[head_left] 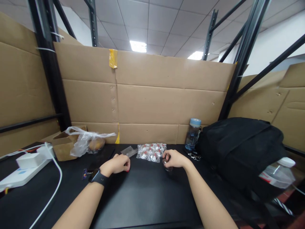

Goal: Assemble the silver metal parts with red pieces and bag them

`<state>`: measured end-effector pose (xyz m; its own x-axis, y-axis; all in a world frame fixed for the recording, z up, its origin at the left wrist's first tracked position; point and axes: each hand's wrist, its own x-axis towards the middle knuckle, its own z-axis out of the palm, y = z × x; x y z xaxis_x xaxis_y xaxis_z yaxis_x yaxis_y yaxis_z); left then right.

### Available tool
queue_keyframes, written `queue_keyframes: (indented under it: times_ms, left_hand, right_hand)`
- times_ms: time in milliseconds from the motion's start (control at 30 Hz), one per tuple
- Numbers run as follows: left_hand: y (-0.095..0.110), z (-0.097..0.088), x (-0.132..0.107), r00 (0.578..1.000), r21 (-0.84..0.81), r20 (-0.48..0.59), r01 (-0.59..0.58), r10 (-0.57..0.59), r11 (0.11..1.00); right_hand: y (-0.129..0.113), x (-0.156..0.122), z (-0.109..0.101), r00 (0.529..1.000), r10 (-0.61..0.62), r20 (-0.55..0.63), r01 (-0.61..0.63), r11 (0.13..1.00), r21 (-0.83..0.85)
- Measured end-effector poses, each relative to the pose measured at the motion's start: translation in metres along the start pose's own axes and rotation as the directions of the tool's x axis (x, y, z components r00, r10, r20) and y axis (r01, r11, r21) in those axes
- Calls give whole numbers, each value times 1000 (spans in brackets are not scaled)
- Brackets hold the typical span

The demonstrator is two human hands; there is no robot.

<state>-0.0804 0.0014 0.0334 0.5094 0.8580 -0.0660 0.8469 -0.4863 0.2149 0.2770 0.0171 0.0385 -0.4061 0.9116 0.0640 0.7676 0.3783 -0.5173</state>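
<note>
My left hand (119, 163), with a dark watch on its wrist, hovers just over or rests on the black table. Its fingers are curled closed, and a small red bit (128, 171) shows at the fingertips, too small to name. To the right, my right hand (175, 158) has its thumb and fingers closed on a small round clear object (168, 168) low over the table. Between and beyond the hands lies a clear plastic pack of round silvery pieces with red spots (152, 152). A flat clear plastic bag (129, 151) lies left of this pack.
At the left are a white power strip (23, 175) with cables, a cardboard box (63, 148) and a plastic bag of round food (95, 145). A blue-capped bottle (192, 135) and black backpack (240, 152) stand right. Cardboard walls (147, 101) enclose the black table (145, 200).
</note>
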Motion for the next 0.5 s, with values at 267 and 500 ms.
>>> queue_keyframes:
  times_ms: [267,500]
  left_hand:
    - [-3,-1,-1,997,-23,-37,63,-64,998]
    - [-2,1,1,997,-7,-73,-14,13,1000]
  right_hand:
    - [-14,2,3,989,-81,-122,111,959,260]
    - [-22,1,8,978,-206,-24,202,921,333]
